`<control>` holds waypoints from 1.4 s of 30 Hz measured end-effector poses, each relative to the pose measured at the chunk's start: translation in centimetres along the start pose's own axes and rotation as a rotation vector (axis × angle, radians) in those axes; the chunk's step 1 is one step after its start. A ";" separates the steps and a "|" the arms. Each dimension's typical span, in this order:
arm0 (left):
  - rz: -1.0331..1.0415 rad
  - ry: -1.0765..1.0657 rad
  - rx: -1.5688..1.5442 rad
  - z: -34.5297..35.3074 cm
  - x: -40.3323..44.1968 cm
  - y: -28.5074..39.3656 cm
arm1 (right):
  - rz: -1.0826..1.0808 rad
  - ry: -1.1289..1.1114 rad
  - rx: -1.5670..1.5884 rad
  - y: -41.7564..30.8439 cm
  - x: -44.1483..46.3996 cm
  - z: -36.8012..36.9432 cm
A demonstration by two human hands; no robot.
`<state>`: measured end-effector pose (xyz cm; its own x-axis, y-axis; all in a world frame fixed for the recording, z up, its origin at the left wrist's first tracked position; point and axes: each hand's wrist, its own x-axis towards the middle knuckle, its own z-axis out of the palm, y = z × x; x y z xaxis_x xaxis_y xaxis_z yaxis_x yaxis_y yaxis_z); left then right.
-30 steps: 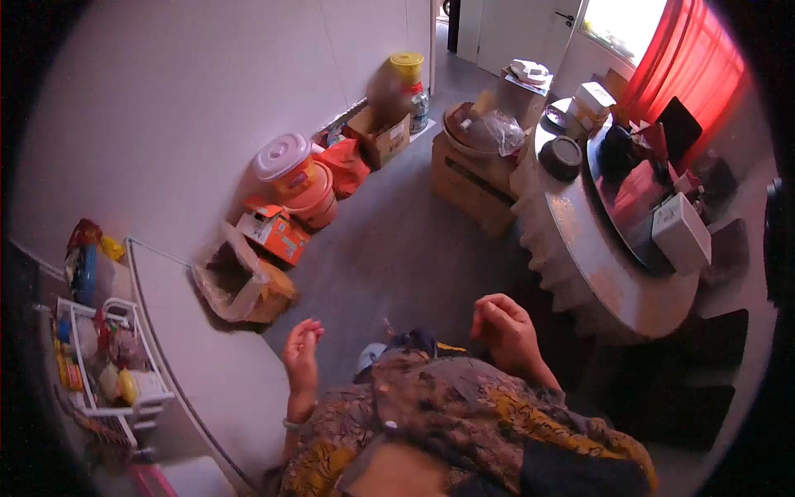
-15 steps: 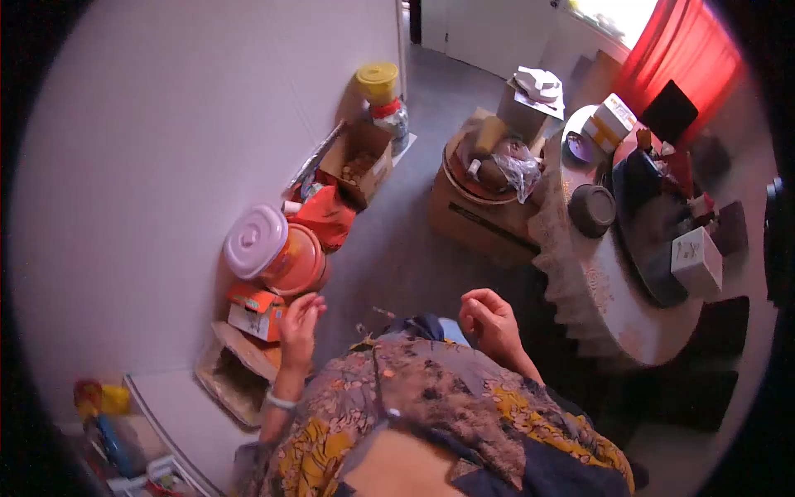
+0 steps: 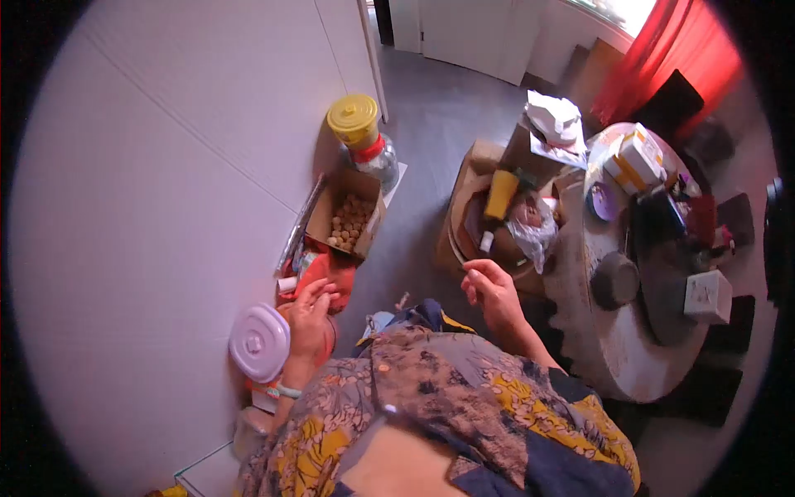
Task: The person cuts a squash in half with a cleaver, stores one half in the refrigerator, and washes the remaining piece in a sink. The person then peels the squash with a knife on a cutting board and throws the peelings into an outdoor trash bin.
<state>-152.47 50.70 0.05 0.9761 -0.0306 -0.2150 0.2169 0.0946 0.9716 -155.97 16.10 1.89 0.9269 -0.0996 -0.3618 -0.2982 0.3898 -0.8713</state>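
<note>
My left hand (image 3: 310, 321) hangs in front of me on the left, fingers loosely bent and apart, with nothing visible in it. In the view it overlaps a red bag (image 3: 338, 277) and a lilac-lidded bucket (image 3: 260, 341) by the wall. On the other side my right hand (image 3: 495, 300) is raised, its fingers slightly curled, also holding nothing that I can see. Beyond it stands a cardboard box (image 3: 451, 240) topped with a yellow container (image 3: 501, 195) and a clear plastic bag (image 3: 534, 232).
An open carton of round brownish things (image 3: 352, 222) sits along the left wall, near a yellow-lidded bucket (image 3: 354, 120) and a large jar (image 3: 378, 161). At right is a cloth-covered round table (image 3: 584, 331) bearing a dark bowl (image 3: 614, 280) and boxes. Grey floor (image 3: 422, 99) runs between.
My view has moved forward along the floor: the wall-side carton, the cardboard box and the table now appear lower and nearer. Both hands have swung slightly and remain without any object.
</note>
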 end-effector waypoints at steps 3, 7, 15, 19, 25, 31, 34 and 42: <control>-0.029 0.140 0.135 -3.0 4.3 2.3 | 0.021 -0.087 -0.020 -1.7 7.7 2.3; -0.096 0.267 0.159 -6.8 11.9 2.3 | 0.070 -0.112 -0.076 -1.2 16.3 3.8; -0.080 0.066 0.242 -2.4 33.9 7.5 | 0.071 0.073 0.103 -3.4 29.2 4.8; -0.036 -0.150 0.257 4.3 44.4 9.4 | 0.022 0.213 0.076 -6.9 34.7 3.4; -0.066 -0.275 0.225 13.9 57.7 9.2 | 0.052 0.283 0.138 -11.6 48.0 -2.2; -0.172 -0.210 0.113 22.5 71.5 8.4 | -0.010 0.214 0.089 -20.6 63.1 -9.1; -0.164 -0.258 0.124 27.1 77.3 11.1 | -0.010 0.268 0.024 -26.5 70.0 -10.7; -0.134 -0.210 0.087 32.8 91.8 14.4 | -0.006 0.133 -0.025 -34.3 88.4 -10.6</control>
<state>-59.99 16.60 -2.44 0.9136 -0.2433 -0.3258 0.3334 -0.0103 0.9427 -66.27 -15.80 -3.72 0.8910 -0.2227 -0.3955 -0.2997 0.3657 -0.8812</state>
